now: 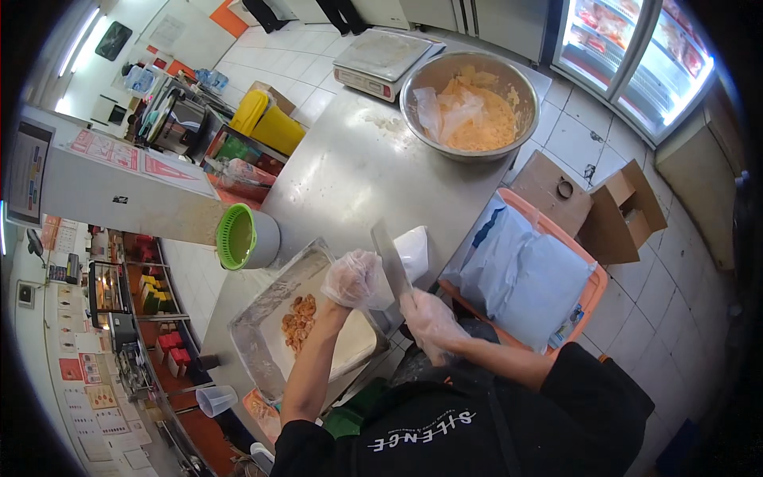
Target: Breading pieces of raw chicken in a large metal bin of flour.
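My right hand (429, 322), in a clear plastic glove, grips the handle end of a wide-bladed knife (390, 256), its blade pointing away from me. My left hand (354, 279), also in a clear plastic glove, is beside the blade, above the rim of a metal tray; its fingers are bunched and partly hidden by the glove. White powder (351, 343) covers the tray's bottom, and reddish-brown coated pieces (298, 322) lie heaped in it. Behind the blade, a white plastic packet (412, 253) rests on the steel table (357, 173).
A steel bowl (411, 128) of orange mixture and a scale (381, 56) stand at the table's far end. Right of the table are a peach tub (599, 280) with pale bags and cardboard boxes (623, 220). A grey bucket with a green basket (235, 238) stands left.
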`<state>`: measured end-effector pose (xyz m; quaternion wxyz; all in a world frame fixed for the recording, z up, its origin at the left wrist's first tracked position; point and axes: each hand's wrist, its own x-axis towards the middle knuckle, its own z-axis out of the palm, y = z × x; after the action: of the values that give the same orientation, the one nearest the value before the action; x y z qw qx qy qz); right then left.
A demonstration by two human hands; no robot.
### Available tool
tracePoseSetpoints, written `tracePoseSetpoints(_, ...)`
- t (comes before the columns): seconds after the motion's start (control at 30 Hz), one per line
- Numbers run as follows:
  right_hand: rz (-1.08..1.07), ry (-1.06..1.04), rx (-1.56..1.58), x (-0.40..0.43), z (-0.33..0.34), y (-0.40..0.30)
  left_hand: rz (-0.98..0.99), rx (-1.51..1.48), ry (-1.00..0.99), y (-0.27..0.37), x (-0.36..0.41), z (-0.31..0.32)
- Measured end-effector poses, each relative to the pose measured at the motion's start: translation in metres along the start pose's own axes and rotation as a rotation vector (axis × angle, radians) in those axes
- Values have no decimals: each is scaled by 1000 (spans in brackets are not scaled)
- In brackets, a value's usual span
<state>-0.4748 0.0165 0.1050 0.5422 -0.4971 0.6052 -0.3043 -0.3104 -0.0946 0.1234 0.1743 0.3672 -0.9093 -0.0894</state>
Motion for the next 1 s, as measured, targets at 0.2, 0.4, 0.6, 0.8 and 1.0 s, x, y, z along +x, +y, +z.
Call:
tracePoseSetpoints(0.2, -203, -79, -178, 42, -13, -5, 59, -14, 67, 6, -4, 3)
tracePoseSetpoints(0.4, -249, -219, -417, 23, -36, 7, 99, 9, 92, -10, -7, 2)
tracePoseSetpoints(0.6, 158, -538, -229, 81, -57, -41, 98, 21, 48, -20, -25, -16)
tracePoseSetpoints(0.8, 60, -830, 460, 119, -55, 6, 233, 77, -147, -40, 2, -20)
tracePoseSetpoints(1.0, 275, -725, 332, 64, -93, -7, 366, 146, -200, -68, 5, -18)
